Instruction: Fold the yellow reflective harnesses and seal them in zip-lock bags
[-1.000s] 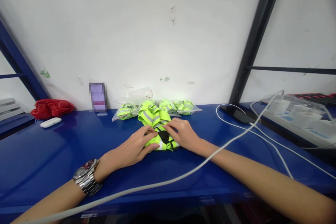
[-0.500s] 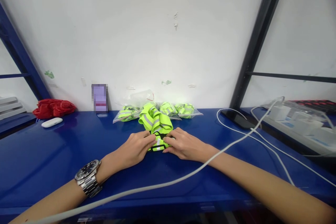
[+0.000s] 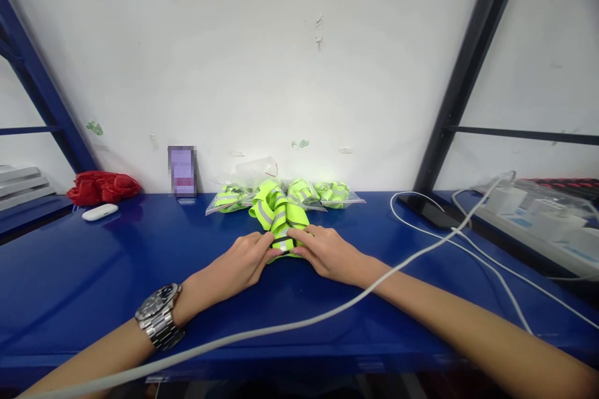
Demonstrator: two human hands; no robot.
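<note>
A neon-yellow reflective strap (image 3: 276, 209) with grey stripes and black edging lies bunched on the blue table (image 3: 196, 330). My left hand (image 3: 246, 260) pinches its near folded end from the left, thumb and fingers closed on the fabric. From the right, my right hand (image 3: 327, 254) grips the same end, with its thumb underneath and fingers on top. Loose loops of the strap rise beyond my fingertips. Just behind it, clear plastic bags (image 3: 349, 199) hold more rolled yellow reflective straps (image 3: 233, 197). Part of the gripped end is hidden under my fingers.
A white cable (image 3: 281, 329) crosses in front of me over my right forearm. At right lie a black phone (image 3: 428, 211) and a power strip with white chargers (image 3: 538, 218). At left are a red cloth bundle (image 3: 103, 187), a white case (image 3: 100, 212) and an upright phone (image 3: 183, 171).
Both hands have folded the strap's near end up and away from me, so it looks shorter and more compact. My fingers are slightly closer together. The view has shifted a little.
</note>
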